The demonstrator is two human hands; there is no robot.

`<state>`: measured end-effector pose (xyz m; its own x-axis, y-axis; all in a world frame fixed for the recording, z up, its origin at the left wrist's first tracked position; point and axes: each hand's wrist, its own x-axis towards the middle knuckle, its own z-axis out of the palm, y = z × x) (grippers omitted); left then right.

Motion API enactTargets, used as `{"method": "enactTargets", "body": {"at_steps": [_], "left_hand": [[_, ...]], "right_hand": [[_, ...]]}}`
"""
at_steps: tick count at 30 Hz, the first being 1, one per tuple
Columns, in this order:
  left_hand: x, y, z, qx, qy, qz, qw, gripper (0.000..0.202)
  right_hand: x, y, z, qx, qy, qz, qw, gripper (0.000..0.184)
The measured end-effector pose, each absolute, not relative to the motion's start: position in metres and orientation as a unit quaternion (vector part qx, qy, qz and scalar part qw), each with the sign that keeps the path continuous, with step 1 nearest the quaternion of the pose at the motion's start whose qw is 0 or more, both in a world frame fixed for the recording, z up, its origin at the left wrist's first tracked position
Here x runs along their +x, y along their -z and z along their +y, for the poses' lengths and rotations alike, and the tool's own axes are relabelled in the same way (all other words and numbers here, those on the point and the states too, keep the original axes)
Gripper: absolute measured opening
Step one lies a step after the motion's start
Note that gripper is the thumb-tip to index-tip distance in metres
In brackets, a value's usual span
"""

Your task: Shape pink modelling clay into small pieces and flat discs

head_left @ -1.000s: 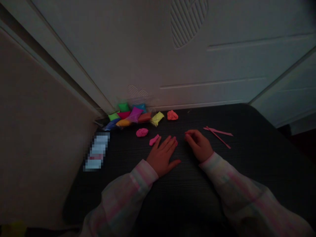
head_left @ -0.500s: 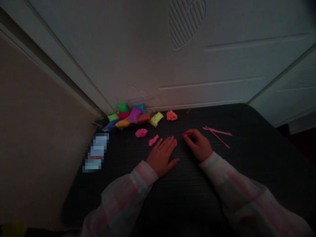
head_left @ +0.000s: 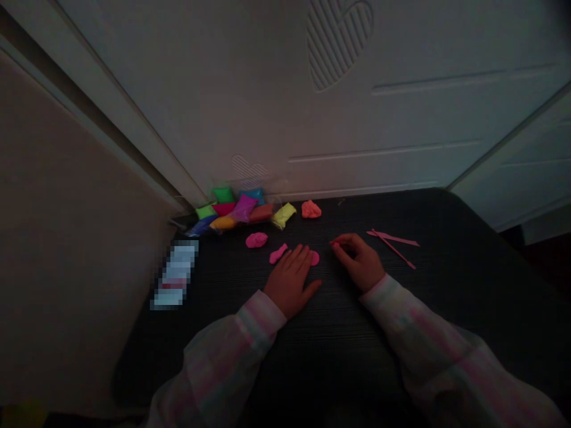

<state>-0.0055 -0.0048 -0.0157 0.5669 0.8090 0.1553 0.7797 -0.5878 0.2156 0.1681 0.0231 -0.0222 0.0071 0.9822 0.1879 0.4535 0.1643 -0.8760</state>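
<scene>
My left hand (head_left: 292,278) lies flat on the dark mat (head_left: 446,285), fingers stretched out, its fingertips beside a small flattened pink clay piece (head_left: 314,258). My right hand (head_left: 359,260) rests to the right with curled fingers pinching a tiny pink bit (head_left: 334,242) at its fingertips. Another pink clay piece (head_left: 278,254) lies just left of my left hand, and a rounder pink lump (head_left: 256,239) lies beyond it.
Several coloured clay packets (head_left: 236,211) are piled at the mat's back left corner. An orange clay lump (head_left: 311,208) sits near the white cabinet (head_left: 357,119). Pink plastic tools (head_left: 395,242) lie right of my right hand. A blurred packet (head_left: 175,273) lies on the left.
My left hand has drawn back slightly to the left, uncovering the flattened pink piece at its fingertips. My right hand stays put.
</scene>
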Motion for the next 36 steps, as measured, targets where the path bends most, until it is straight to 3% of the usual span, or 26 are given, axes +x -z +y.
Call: {"method": "enactTargets", "body": {"at_steps": [18, 36], "left_hand": [[-0.006, 0.016, -0.004, 0.879, -0.135, 0.452, 0.067, 0.048], [0.014, 0.015, 0.006, 0.818, -0.231, 0.521, 0.082, 0.038]], "right_hand": [[0.168, 0.023, 0.024, -0.575, -0.292, -0.643, 0.414, 0.012], [0.167, 0.020, 0.023, -0.577, -0.277, -0.654, 0.402, 0.012]]}}
